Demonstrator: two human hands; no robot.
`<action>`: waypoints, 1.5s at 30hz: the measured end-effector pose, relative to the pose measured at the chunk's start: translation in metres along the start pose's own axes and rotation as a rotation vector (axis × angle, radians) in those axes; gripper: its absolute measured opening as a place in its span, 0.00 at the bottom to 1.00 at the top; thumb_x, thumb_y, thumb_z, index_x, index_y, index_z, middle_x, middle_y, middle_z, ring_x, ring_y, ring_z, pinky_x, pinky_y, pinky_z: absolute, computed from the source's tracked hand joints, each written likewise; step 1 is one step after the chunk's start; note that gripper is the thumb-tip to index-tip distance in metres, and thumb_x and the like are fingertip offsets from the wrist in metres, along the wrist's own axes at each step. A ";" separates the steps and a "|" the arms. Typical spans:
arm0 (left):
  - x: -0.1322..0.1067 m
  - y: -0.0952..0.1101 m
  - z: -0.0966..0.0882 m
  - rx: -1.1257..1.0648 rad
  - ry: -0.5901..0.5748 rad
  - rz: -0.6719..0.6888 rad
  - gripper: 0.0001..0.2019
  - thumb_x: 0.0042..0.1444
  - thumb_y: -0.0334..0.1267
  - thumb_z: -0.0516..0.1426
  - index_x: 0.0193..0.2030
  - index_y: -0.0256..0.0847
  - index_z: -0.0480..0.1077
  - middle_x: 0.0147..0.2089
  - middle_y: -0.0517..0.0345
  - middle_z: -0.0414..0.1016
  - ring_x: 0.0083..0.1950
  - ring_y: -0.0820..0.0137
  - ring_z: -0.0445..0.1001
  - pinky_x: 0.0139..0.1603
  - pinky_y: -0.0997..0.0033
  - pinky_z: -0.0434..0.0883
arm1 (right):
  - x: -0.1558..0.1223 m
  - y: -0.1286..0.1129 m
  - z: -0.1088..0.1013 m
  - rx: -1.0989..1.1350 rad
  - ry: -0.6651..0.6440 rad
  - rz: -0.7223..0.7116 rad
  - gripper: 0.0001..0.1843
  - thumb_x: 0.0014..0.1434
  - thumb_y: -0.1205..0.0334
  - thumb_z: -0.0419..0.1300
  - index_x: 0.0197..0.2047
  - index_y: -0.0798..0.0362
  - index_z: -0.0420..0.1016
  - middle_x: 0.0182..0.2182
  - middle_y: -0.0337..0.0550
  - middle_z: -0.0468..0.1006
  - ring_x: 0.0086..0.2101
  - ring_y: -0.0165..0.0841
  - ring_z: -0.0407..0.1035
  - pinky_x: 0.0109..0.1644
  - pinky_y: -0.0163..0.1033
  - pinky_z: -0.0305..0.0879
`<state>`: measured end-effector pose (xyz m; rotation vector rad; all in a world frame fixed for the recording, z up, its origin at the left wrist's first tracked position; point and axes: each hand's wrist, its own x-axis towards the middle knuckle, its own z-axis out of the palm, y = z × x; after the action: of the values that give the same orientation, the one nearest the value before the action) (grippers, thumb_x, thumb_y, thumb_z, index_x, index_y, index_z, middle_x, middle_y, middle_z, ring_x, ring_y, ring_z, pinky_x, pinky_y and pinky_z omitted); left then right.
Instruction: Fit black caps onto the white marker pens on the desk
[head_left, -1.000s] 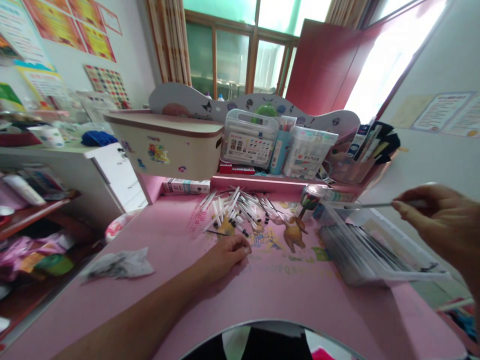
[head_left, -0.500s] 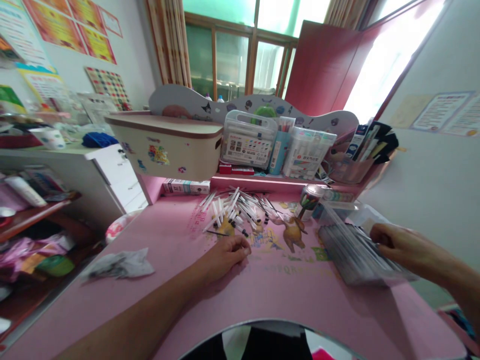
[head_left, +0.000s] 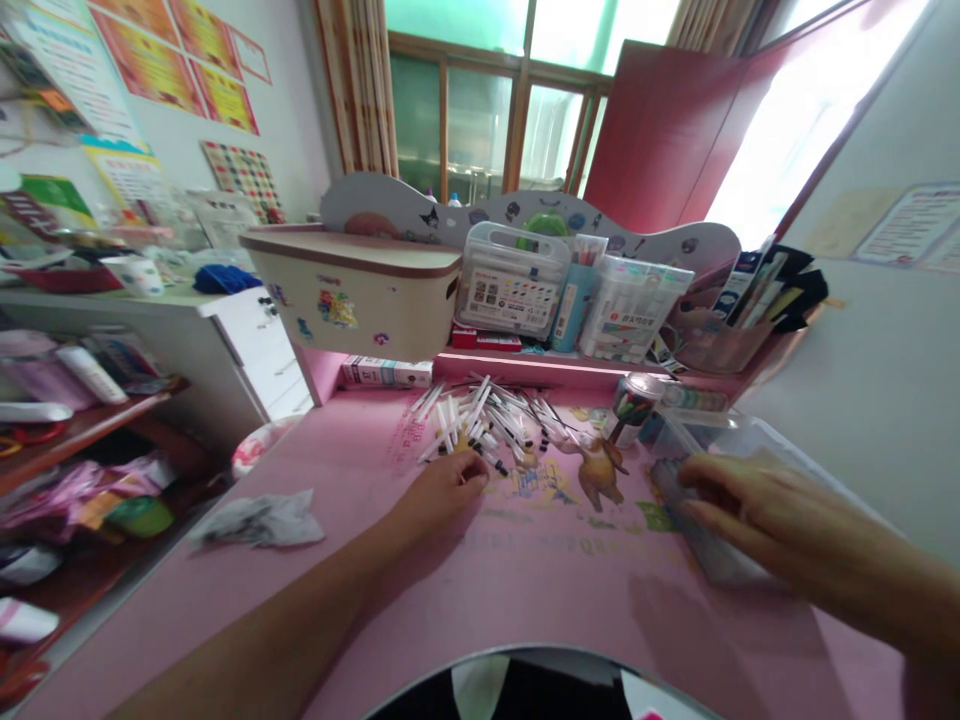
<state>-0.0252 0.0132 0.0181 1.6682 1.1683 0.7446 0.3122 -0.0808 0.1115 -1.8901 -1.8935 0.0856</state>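
My left hand point(head_left: 448, 486) rests on the pink desk just in front of a loose pile of thin white sticks point(head_left: 484, 412), several with black ends. Its fingers are curled in a pinch, and whatever they hold is too small to name. My right hand point(head_left: 750, 505) hangs over a clear plastic box point(head_left: 720, 555) on the right side of the desk, slightly smeared by motion. A gap shows between its bent fingers and thumb, with nothing visible in it. The hand and forearm cover much of the box and the dark grey slender items in it.
A crumpled white tissue point(head_left: 262, 520) lies on the left of the pink desk point(head_left: 525, 600). Behind the box stands a clear jar point(head_left: 634, 405) with dark contents. The shelf above holds a lidded cream bin point(head_left: 360, 295), a clear marker case point(head_left: 514, 280) and a pen holder point(head_left: 720, 335).
My right hand has moved left over the box, and its fingers have parted from a closed grip. My left hand has shifted slightly towards the stick pile. The view has turned a little left.
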 end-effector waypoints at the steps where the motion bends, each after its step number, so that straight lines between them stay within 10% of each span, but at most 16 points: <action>1: 0.002 0.001 -0.005 0.156 0.040 0.021 0.02 0.50 0.32 0.56 0.29 0.41 0.70 0.29 0.59 0.71 0.35 0.66 0.68 0.37 0.70 0.61 | 0.003 -0.013 0.012 0.006 -0.033 -0.022 0.07 0.56 0.57 0.61 0.29 0.49 0.77 0.27 0.47 0.77 0.30 0.36 0.69 0.35 0.40 0.56; 9: 0.001 0.002 -0.008 0.733 0.091 0.056 0.09 0.57 0.30 0.50 0.33 0.42 0.70 0.37 0.50 0.76 0.40 0.60 0.72 0.38 0.66 0.59 | 0.051 -0.097 0.114 -0.141 -0.356 -0.273 0.11 0.56 0.72 0.57 0.32 0.50 0.79 0.34 0.48 0.80 0.37 0.39 0.72 0.42 0.40 0.58; 19: -0.003 0.000 -0.003 0.775 0.111 0.104 0.12 0.62 0.32 0.49 0.37 0.41 0.73 0.40 0.48 0.77 0.43 0.60 0.72 0.42 0.64 0.62 | 0.051 -0.122 0.182 -0.009 -0.148 -0.390 0.11 0.66 0.63 0.55 0.43 0.50 0.79 0.48 0.47 0.76 0.46 0.39 0.65 0.49 0.41 0.60; 45: 0.003 -0.013 -0.002 0.656 0.110 0.120 0.13 0.54 0.27 0.49 0.35 0.40 0.75 0.39 0.49 0.79 0.44 0.60 0.74 0.48 0.64 0.65 | 0.055 -0.116 0.192 -0.071 -0.048 -0.171 0.07 0.61 0.62 0.58 0.37 0.53 0.76 0.40 0.51 0.76 0.45 0.43 0.66 0.50 0.43 0.60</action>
<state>-0.0301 0.0182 0.0067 2.2728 1.5046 0.5582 0.1379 0.0184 -0.0025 -1.7773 -2.1076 0.0089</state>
